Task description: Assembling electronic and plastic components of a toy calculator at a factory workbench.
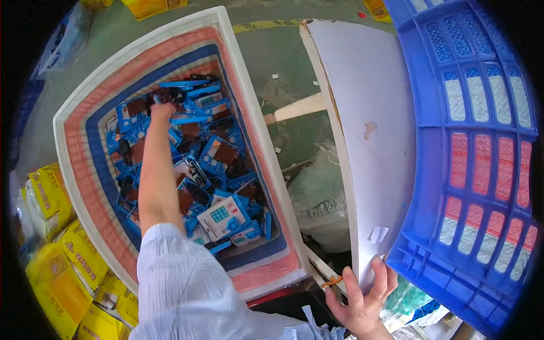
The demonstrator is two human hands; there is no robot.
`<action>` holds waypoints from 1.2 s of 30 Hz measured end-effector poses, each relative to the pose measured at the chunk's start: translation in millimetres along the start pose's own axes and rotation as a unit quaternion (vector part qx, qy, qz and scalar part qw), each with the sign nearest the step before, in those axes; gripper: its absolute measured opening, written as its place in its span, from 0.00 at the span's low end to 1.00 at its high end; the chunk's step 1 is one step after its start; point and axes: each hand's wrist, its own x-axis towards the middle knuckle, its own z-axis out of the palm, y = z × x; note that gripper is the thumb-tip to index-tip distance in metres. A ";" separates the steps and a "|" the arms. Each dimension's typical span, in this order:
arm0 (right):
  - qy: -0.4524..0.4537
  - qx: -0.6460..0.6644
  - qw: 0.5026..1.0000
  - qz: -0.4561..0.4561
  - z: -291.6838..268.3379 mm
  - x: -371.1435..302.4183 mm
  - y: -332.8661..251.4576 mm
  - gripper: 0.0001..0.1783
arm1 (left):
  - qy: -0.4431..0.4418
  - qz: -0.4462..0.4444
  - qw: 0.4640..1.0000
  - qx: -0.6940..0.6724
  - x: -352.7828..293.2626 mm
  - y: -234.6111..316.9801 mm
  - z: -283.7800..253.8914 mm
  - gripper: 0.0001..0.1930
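My left hand [162, 107] reaches deep into a bin [253, 113] lined with red, white and blue striped woven sheet. Its fingers are lost among dark and blue parts near the far end of the heap, so their grip cannot be seen. The heap holds many blue plastic casings [218, 156] with brown boards and thin wires. A white keypad panel [222, 218] with teal buttons lies on top at the near end. Down at the right, my right hand [362, 300] has its fingers apart at the near edge of a white board [379, 141].
A blue slatted crate [433, 170] stands tilted at the right, with striped woven sheet behind its slots. Yellow printed packages [79, 249] are piled left of the bin. A wooden strip [300, 107] bridges bin and board. Near my right thumb is a small orange strip [331, 281].
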 end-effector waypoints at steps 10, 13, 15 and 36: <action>-0.037 -0.001 0.999 0.008 -4.6 0.8 -3.2 0.46 | -0.318 0.047 0.733 -0.600 -66.4 -39.3 -3.6 0.20; -0.016 -0.003 1.000 -0.007 -4.2 2.3 -1.2 0.45 | -0.196 -0.043 0.744 -0.637 27.3 -17.9 36.4 0.21; -0.017 -0.014 1.000 -0.005 -1.4 3.9 -1.3 0.45 | -0.140 -0.129 0.777 -0.600 12.1 5.9 77.5 0.21; 0.015 -0.043 0.999 0.002 0.6 8.5 -4.3 0.39 | -0.082 -0.193 0.780 -0.590 136.6 -20.9 136.2 0.32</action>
